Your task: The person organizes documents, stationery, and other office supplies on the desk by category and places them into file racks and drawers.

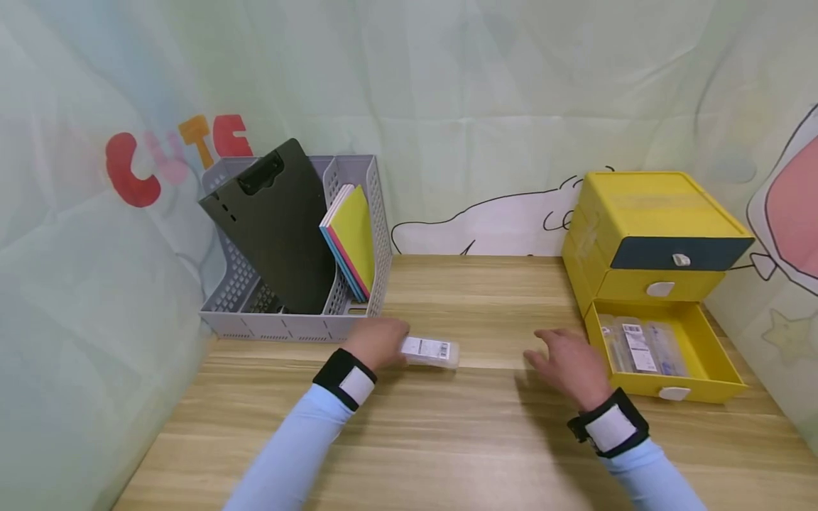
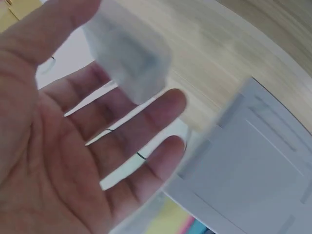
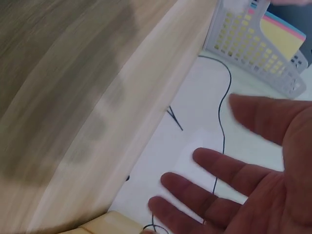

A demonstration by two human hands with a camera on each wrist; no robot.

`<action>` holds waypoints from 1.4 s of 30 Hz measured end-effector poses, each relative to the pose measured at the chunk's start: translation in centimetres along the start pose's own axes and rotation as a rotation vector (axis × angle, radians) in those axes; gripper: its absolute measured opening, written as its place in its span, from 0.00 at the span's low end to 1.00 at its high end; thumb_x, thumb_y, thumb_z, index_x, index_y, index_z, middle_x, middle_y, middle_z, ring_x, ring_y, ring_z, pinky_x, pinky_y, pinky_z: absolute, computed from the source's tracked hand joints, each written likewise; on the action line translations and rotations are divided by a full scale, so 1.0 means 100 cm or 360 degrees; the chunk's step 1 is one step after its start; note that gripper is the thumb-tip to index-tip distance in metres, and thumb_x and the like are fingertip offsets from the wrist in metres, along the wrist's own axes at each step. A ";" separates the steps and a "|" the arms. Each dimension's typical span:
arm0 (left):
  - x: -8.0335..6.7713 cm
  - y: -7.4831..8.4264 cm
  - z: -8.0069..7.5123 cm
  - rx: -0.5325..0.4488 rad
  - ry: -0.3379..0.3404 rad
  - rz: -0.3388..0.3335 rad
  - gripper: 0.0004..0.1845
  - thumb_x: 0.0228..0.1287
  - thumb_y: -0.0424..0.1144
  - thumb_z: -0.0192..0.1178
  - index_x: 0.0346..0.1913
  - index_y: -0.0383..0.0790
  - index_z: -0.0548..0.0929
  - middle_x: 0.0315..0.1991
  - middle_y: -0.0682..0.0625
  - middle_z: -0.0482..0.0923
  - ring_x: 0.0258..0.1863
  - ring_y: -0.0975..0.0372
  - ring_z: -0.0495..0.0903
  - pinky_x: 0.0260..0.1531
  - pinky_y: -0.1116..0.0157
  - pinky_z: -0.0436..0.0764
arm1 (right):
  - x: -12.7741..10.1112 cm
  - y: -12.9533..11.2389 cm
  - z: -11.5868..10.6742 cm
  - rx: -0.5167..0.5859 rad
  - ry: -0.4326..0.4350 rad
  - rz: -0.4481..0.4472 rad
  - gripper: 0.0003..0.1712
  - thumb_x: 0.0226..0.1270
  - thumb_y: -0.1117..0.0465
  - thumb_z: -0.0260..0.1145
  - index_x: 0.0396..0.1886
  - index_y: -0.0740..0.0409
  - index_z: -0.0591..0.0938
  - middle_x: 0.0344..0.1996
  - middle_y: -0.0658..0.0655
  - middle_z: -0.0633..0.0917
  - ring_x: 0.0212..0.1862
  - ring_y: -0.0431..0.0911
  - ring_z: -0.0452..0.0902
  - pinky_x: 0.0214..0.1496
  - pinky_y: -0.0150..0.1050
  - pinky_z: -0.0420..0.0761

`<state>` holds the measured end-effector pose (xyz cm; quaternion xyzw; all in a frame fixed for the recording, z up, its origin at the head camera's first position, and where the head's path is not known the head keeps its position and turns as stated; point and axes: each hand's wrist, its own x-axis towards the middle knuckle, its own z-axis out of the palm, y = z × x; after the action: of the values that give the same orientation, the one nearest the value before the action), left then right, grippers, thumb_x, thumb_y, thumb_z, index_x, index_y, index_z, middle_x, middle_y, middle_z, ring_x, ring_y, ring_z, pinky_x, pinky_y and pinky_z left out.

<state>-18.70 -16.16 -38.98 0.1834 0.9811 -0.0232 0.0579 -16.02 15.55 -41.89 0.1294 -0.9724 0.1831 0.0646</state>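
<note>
The left hand [image 1: 377, 342] meets the clear labelled packet [image 1: 430, 351] on the tabletop [image 1: 447, 440], fingers straight in the wrist view; whether it grips is unclear. The right hand [image 1: 565, 362] hovers spread beside the open yellow drawer [image 1: 703, 387]. Best closed firmly round the packet's middle before lifting.

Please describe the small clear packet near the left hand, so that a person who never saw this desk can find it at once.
On the wooden desk, look just in front of the grey file rack at the back left. There, at the fingertips of the left hand, is a small clear packet with a white barcode label. Similar packets lie in the open yellow drawer; this one alone is out on the desk.
</note>
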 end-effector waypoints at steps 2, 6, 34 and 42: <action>0.005 0.010 -0.002 0.0030 0.0026 0.0063 0.21 0.50 0.46 0.78 0.43 0.41 0.84 0.34 0.49 0.83 0.30 0.59 0.78 0.37 0.57 0.79 | 0.002 -0.006 0.002 0.0009 -0.0003 -0.0075 0.30 0.65 0.50 0.70 0.57 0.69 0.80 0.52 0.73 0.81 0.51 0.65 0.79 0.51 0.61 0.77; 0.013 0.031 -0.005 0.0091 0.0050 0.0164 0.21 0.51 0.49 0.76 0.43 0.42 0.82 0.33 0.51 0.82 0.27 0.61 0.76 0.33 0.60 0.78 | 0.007 -0.022 0.010 0.0003 -0.0057 -0.0233 0.39 0.60 0.44 0.73 0.61 0.69 0.77 0.55 0.71 0.80 0.57 0.65 0.75 0.57 0.62 0.74; 0.029 0.038 -0.001 0.0194 0.0056 -0.0007 0.29 0.62 0.55 0.68 0.60 0.42 0.79 0.46 0.46 0.83 0.46 0.54 0.82 0.45 0.55 0.81 | -0.002 0.011 -0.026 -0.0119 0.0012 0.0052 0.23 0.63 0.46 0.70 0.35 0.66 0.83 0.23 0.56 0.75 0.26 0.50 0.69 0.25 0.42 0.67; 0.029 0.031 0.003 0.0184 0.0028 -0.0036 0.27 0.63 0.55 0.67 0.57 0.40 0.80 0.46 0.44 0.82 0.47 0.52 0.82 0.47 0.54 0.80 | -0.019 0.058 -0.069 -0.0085 -0.0122 0.0510 0.37 0.70 0.37 0.57 0.37 0.73 0.79 0.23 0.62 0.76 0.26 0.54 0.71 0.22 0.42 0.68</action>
<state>-20.18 -12.24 -39.69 0.1756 0.9805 -0.0789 0.0383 -15.28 23.74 -37.82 -0.0222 -0.9869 0.1600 0.0009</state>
